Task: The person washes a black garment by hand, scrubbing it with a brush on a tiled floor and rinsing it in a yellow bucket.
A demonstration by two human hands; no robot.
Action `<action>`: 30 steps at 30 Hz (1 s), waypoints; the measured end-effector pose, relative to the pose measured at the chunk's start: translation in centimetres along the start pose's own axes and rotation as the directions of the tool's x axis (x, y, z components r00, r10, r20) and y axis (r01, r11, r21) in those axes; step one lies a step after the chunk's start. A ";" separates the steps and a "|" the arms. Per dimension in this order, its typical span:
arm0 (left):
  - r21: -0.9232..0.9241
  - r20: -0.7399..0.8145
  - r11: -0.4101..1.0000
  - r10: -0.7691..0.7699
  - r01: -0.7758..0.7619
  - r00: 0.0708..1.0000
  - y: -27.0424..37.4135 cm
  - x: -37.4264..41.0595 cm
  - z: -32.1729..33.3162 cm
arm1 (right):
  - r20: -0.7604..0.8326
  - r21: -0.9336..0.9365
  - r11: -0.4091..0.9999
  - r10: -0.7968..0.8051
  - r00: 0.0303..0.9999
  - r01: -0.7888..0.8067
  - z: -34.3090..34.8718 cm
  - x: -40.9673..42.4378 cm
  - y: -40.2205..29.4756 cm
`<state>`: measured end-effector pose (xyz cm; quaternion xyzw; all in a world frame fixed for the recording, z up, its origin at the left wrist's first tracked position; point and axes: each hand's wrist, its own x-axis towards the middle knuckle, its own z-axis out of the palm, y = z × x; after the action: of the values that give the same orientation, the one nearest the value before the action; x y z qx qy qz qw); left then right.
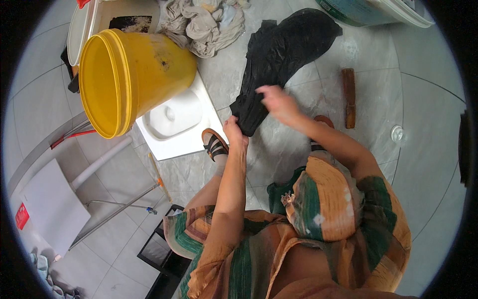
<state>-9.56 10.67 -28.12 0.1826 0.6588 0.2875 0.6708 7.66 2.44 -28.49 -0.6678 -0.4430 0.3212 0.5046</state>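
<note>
A crumpled length of black cloth (278, 56), perhaps a garment, is stretched over the grey tiled floor in front of me. My left hand (236, 131) grips its near end, beside my sandalled left foot. Over the cloth's right edge is my right hand (278, 102), blurred, with a finger pointing left. Whether it pinches the fabric or only hovers there cannot be made out. To the right lies a narrow brown wooden tool (349, 98), apart from the cloth.
A yellow plastic bucket (157, 71) stands by a white squat toilet (209, 112). Wet beige cloths (209, 28) are heaped behind. A teal bucket (366, 13) is at upper right, a round clear object (397, 133) below. A black rack (160, 243) stands at lower left.
</note>
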 end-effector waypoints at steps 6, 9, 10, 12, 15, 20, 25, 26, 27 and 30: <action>0.015 -0.276 0.999 -0.040 0.046 0.960 -0.3 -0.7 -7.0 | 0.373 -0.637 0.745 0.071 0.925 0.200 -2.9 8.2 4.1; 0.054 -0.343 0.998 -0.008 0.028 0.939 -1.7 0.2 -9.8 | -0.099 -0.872 0.489 -0.108 0.989 -0.034 -11.0 11.5 9.0; 0.054 -0.349 0.998 -0.012 0.033 0.937 -2.1 0.8 -10.1 | -0.190 -0.885 0.452 -0.128 0.973 -0.113 -12.8 11.9 9.2; 0.090 -0.327 0.993 -0.043 0.076 0.944 -3.0 0.7 -8.9 | -0.212 -0.887 0.421 -0.002 0.977 -0.192 -11.9 10.9 8.9; 0.199 -0.250 0.979 0.001 0.051 0.968 -3.0 -1.0 -5.6 | 0.201 -0.737 0.644 -0.080 0.976 0.205 -4.4 5.2 5.4; 0.378 -0.241 0.926 0.080 0.018 0.967 -2.3 0.1 -6.6 | 0.406 -0.603 0.745 -0.023 0.914 0.287 -0.6 -2.7 4.6; 0.971 0.010 0.209 0.441 -0.114 0.898 -0.7 -1.2 -3.9 | -0.446 -0.548 0.786 0.014 0.895 -0.286 -11.6 0.9 8.5; 0.968 0.213 0.008 0.502 -0.251 0.838 -0.8 -0.9 -2.7 | -0.498 -0.441 0.795 0.170 0.851 -0.416 -12.4 1.2 9.3; 0.911 0.387 -0.108 0.552 -0.397 0.738 -0.5 -0.9 -0.9 | -0.526 -0.322 0.785 0.317 0.789 -0.529 -13.0 1.7 9.9; 0.696 0.684 -0.198 0.476 -0.691 0.553 0.2 -0.6 7.0 | -0.521 0.113 0.737 0.615 0.592 -0.666 -13.1 2.3 10.1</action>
<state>-2.63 11.39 -27.09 0.8608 0.4481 0.0686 0.2314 22.75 -1.59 -34.35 -0.8657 -0.0319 0.2643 0.4238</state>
